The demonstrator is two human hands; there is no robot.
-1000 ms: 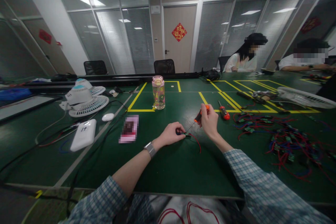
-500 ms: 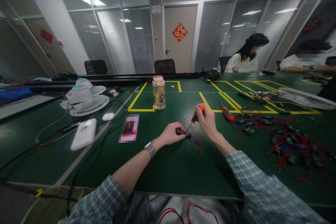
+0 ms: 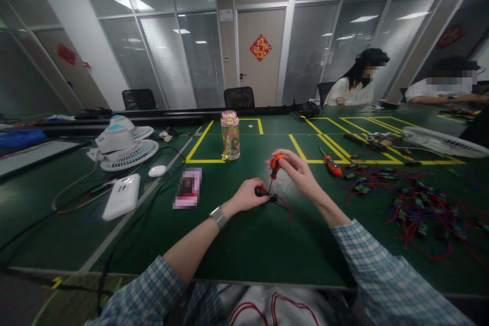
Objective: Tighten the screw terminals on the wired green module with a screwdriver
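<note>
— Working at the green table (image 3: 244,249), which hand has what?
— The right hand (image 3: 301,173) pinches an orange-handled screwdriver (image 3: 275,164), its shaft nearly upright, tip down. The left hand (image 3: 246,196), fingers curled, pins the circuit board (image 3: 272,196) to the table directly beneath that tip, with a red wire (image 3: 287,210) trailing toward the person.

- Partly hidden by the left hand (image 3: 247,196): small black part (image 3: 272,196), too tiny to make out.
- Too thin to see clearly: tip of the screwdriver (image 3: 274,166).
- Blurred into squares: pink card (image 3: 188,188).
- Cut off at the right edge: white fan (image 3: 443,142), wire pile (image 3: 420,206).
</note>
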